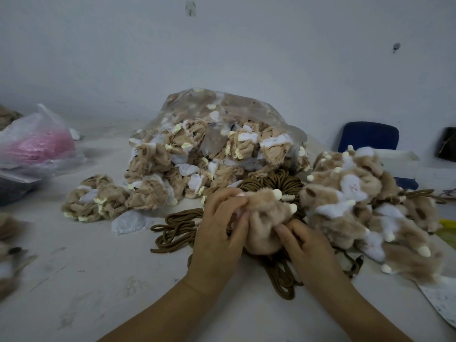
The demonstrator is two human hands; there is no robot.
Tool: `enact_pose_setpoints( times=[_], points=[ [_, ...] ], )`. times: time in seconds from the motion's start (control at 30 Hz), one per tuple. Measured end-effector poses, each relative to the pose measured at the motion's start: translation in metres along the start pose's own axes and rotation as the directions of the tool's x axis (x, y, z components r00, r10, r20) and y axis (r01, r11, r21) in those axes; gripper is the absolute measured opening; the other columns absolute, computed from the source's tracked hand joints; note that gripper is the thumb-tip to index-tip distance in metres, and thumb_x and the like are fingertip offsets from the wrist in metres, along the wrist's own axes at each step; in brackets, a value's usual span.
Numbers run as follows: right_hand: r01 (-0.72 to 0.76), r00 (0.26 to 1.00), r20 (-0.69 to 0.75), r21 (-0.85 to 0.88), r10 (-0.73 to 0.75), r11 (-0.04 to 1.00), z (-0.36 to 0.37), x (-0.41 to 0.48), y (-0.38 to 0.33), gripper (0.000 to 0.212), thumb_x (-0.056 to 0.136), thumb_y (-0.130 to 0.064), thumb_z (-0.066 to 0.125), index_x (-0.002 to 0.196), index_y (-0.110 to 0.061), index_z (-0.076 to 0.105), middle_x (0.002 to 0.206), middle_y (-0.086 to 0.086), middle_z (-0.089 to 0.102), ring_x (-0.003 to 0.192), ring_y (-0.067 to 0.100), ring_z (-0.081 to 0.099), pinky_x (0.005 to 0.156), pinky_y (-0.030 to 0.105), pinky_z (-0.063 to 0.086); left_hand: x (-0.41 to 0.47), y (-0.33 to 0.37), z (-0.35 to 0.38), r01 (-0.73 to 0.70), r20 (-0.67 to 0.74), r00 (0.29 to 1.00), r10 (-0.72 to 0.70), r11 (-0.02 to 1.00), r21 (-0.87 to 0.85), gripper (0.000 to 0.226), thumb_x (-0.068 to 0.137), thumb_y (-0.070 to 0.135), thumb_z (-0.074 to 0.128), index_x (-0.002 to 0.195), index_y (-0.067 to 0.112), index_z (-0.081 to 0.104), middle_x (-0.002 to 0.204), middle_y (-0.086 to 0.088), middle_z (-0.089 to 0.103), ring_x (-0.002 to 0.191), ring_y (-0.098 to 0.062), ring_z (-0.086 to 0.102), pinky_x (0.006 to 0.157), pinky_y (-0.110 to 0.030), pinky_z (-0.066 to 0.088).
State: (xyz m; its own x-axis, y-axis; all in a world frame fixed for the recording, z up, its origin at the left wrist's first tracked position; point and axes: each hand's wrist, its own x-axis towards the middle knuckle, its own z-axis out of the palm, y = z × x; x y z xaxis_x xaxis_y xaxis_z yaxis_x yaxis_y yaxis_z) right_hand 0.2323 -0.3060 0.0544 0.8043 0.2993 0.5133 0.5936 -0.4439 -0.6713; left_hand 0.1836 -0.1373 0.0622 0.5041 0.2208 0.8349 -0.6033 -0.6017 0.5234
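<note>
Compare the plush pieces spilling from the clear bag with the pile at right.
The bag pieces look crumpled and smooth; the right pile looks furry. The bag pieces sit partly inside the clear bag; the right pile lies loose. Both are tan and white.

Plush toy skin (265, 218): tan, furry side out, limp and crumpled, with two cream nubs at its upper right. The left hand (219, 233) and right hand (306, 245) pinch it from either side over the table (98, 280), midway along its near edge.
</note>
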Motion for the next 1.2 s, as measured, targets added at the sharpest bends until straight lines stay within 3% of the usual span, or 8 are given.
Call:
enact_pose_setpoints(
  times=[0.13,0.33,0.53,0.7,0.83,0.97,1.07,1.2],
  points=[
    [-0.02,1.0,0.013,-0.009,0.02,1.0,0.003,-0.003,-0.001,0.046,0.08,-0.062,0.039,0.065,-0.02,0.052,0.065,-0.003,0.055,0.056,0.01,0.05,0.055,0.038,0.041,0.002,-0.003,-0.001,-0.095,-0.054,0.994,0.098,0.994,0.061,0.009,0.094,0.017,0.052,0.1,0.02,0.057,0.115,0.001,0.046,0.108,0.008,0.047,0.086,-0.01,0.044],
    [-0.066,0.998,0.004,0.043,0.066,0.997,0.007,-0.006,-0.005,0.039,0.081,-0.057,0.041,0.064,-0.023,0.05,0.067,-0.008,0.056,0.057,0.005,0.049,0.052,0.022,0.035,0.001,-0.003,-0.002,-0.159,-0.028,0.986,0.161,0.984,0.083,0.008,0.094,0.014,0.05,0.099,0.019,0.054,0.103,0.003,0.048,0.087,-0.009,0.051,0.071,-0.016,0.046],
    [-0.093,0.996,-0.002,0.025,0.094,0.995,0.01,-0.007,-0.001,0.03,0.092,-0.031,0.052,0.062,-0.028,0.047,0.066,-0.016,0.057,0.059,0.002,0.05,0.053,0.019,0.036,0.0,0.0,0.003,-0.152,-0.015,0.988,0.153,0.986,0.065,0.006,0.093,0.008,0.046,0.09,0.014,0.046,0.095,-0.006,0.052,0.085,-0.012,0.05,0.073,-0.017,0.044],
    [-0.075,0.997,-0.022,-0.04,0.075,0.996,0.014,-0.005,-0.004,0.029,0.086,-0.053,0.042,0.064,-0.035,0.046,0.073,-0.023,0.059,0.066,0.002,0.054,0.052,0.019,0.035,-0.003,-0.003,0.007,0.025,-0.023,0.999,-0.025,1.0,0.006,0.017,0.09,0.003,0.056,0.085,0.017,0.047,0.09,0.0,0.055,0.082,-0.009,0.052,0.07,-0.016,0.044],
    [-0.022,0.999,-0.038,-0.048,0.02,0.999,0.011,-0.004,-0.001,0.036,0.08,-0.064,0.032,0.065,-0.036,0.047,0.067,-0.02,0.058,0.061,0.005,0.054,0.051,0.028,0.037,-0.002,0.001,0.003,0.194,-0.051,0.978,-0.2,0.974,-0.115,0.015,0.091,0.035,0.056,0.079,0.028,0.05,0.083,0.008,0.058,0.076,-0.009,0.058,0.064,-0.017,0.047],
    [0.009,0.999,-0.042,-0.081,-0.012,0.997,0.006,-0.004,0.003,0.04,0.081,-0.066,0.031,0.067,-0.032,0.049,0.069,-0.017,0.058,0.063,0.007,0.054,0.054,0.037,0.042,0.003,-0.001,-0.002,0.375,0.003,0.924,-0.383,0.901,-0.218,0.017,0.087,0.05,0.058,0.099,0.039,0.059,0.102,0.018,0.059,0.097,-0.007,0.061,0.083,-0.026,0.053],
    [0.031,0.999,-0.034,-0.112,-0.035,0.993,0.005,-0.004,0.005,0.042,0.081,-0.066,0.03,0.069,-0.031,0.049,0.075,-0.017,0.059,0.067,0.008,0.055,0.054,0.036,0.042,0.006,-0.001,-0.003,0.312,0.098,0.948,-0.302,0.944,-0.111,0.023,0.091,0.035,0.054,0.113,0.039,0.06,0.116,0.024,0.058,0.116,0.002,0.053,0.098,-0.02,0.044],
    [0.029,0.999,-0.01,-0.139,-0.03,0.99,0.004,-0.003,0.004,0.035,0.08,-0.067,0.03,0.067,-0.038,0.046,0.075,-0.025,0.057,0.068,0.004,0.055,0.052,0.029,0.038,0.004,0.003,-0.003,0.234,0.083,0.97,-0.227,0.968,-0.093,0.027,0.094,0.022,0.052,0.106,0.045,0.058,0.109,0.025,0.063,0.109,0.003,0.057,0.093,-0.014,0.044]
  ],
)
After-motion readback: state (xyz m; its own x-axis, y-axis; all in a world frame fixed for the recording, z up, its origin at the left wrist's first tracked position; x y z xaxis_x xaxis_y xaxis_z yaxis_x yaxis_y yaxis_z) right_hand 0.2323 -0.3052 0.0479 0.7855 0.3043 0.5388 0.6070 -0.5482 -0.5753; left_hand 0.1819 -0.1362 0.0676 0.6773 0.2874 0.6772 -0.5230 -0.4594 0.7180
